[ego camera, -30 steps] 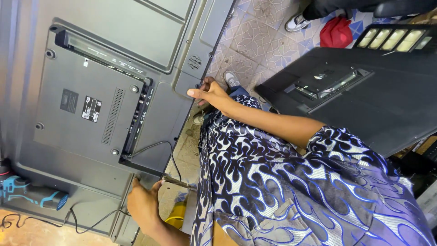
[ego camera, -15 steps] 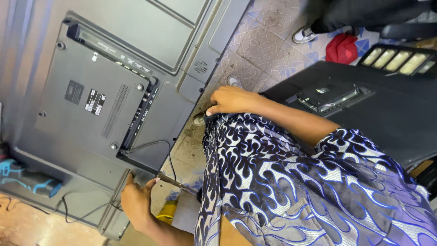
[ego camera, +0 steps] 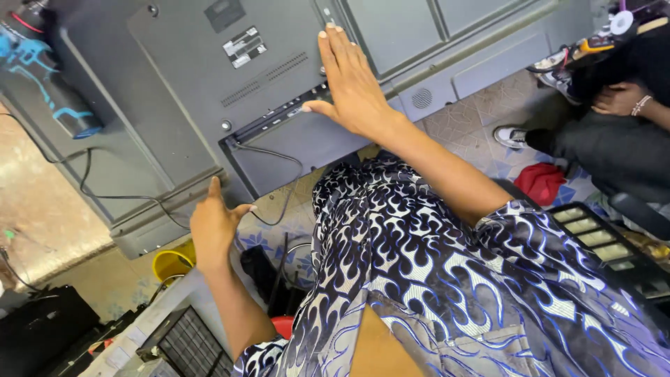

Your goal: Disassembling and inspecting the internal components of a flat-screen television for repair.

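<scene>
Right hand [ego camera: 352,87]: lying flat, fingers together and stretched out, pressing on the television back panel [ego camera: 209,84].
Left hand [ego camera: 213,223]: hovering open, fingers loosely together, thumb out, holding nothing.
Panel: sitting under the right fingers, just above the left fingertips.
Black cable [ego camera: 279,185]: hanging between both hands.

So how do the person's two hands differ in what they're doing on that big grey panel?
The right hand lies flat, palm down, fingers stretched across the back of the television; the left hand is lower, at the panel's bottom edge, fingers gathered and thumb out. The right arm is extended, the left bent close. Both are bare and hold nothing.
</scene>
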